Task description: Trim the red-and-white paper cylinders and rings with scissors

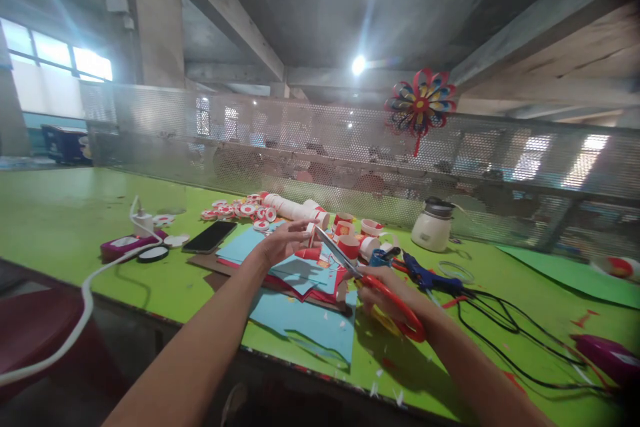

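My right hand (pixel 383 293) is closed round the handles of red-handled scissors (pixel 395 303), whose metal blades point up and left. The blade tips reach a small white-and-red paper cup piece (pixel 311 232) pinched in the fingers of my left hand (pixel 287 240). Beneath both hands lies a stack of light blue paper (pixel 295 270) and red paper on a brown board. Another torn-edged blue sheet (pixel 310 327) rests nearer the table edge. Just beyond my hands stand several cut red-and-white paper cups (pixel 349 247).
Red-and-white discs (pixel 245 209) are heaped behind a black phone (pixel 210 237). A blue glue gun (pixel 433 278) with black cables lies right of my right hand. A cream jug (pixel 433 223) stands near the mesh partition (pixel 300 147). A purple power strip (pixel 129 245) with a white cord sits left.
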### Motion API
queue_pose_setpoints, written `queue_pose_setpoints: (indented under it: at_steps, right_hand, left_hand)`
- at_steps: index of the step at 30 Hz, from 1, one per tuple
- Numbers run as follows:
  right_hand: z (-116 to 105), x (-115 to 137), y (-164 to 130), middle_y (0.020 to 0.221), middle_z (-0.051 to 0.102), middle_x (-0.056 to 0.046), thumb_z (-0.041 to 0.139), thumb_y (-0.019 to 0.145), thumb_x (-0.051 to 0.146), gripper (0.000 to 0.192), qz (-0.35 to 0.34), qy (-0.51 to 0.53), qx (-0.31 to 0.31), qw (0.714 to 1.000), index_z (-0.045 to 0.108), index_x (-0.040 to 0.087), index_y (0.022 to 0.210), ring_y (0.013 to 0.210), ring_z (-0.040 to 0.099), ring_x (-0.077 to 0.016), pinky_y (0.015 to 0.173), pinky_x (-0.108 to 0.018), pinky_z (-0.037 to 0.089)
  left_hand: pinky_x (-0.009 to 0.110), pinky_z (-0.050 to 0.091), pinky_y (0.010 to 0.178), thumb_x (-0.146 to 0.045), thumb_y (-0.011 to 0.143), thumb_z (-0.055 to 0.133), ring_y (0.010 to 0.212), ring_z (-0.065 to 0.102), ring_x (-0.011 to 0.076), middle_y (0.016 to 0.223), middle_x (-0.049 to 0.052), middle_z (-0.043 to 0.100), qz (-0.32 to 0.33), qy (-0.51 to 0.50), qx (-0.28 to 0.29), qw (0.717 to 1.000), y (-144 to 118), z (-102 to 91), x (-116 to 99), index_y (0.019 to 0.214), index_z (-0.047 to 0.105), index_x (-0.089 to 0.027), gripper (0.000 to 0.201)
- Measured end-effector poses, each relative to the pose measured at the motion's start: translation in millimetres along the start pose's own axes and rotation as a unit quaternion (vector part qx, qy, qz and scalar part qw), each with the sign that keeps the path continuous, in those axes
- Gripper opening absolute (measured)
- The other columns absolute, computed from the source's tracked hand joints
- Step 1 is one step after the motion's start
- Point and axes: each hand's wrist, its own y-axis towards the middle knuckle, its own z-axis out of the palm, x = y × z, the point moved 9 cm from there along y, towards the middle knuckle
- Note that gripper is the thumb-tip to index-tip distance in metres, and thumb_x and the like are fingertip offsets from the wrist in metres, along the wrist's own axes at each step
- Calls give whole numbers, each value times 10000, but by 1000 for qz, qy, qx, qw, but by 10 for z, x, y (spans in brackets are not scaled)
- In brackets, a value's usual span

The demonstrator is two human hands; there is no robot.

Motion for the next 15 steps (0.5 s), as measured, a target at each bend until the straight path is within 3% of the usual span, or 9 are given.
queue_pose_setpoints:
  at_steps: [5,10,15]
  right_hand:
    - [-22,19,50,778,683,-25,465,698,113,318,-35,-115,-70,990,686,171,920,779,619,-218,697,-281,460]
    - [-14,61,31,1037,686,-81,525,760,207,430,-51,-168,-118,977,594,200,1185,964,609,-267,836,-333,440]
    - [-28,64,12,1148,644,-110,532,778,223,418,-38,-210,-136,967,590,182,1190,1040,584,-275,880,-364,425]
  left_hand:
    - [491,402,963,-59,627,720,1019,609,285,1009,108,658,48,-6,-3,999,18,18,-37,1006,581,-148,413]
    - [520,407,943,-81,633,723,1093,564,303,1084,123,626,60,4,3,998,16,42,-52,998,534,-170,421]
    - [475,376,985,-81,619,725,1101,559,289,1127,141,606,72,25,7,997,4,83,-96,1000,532,-155,434]
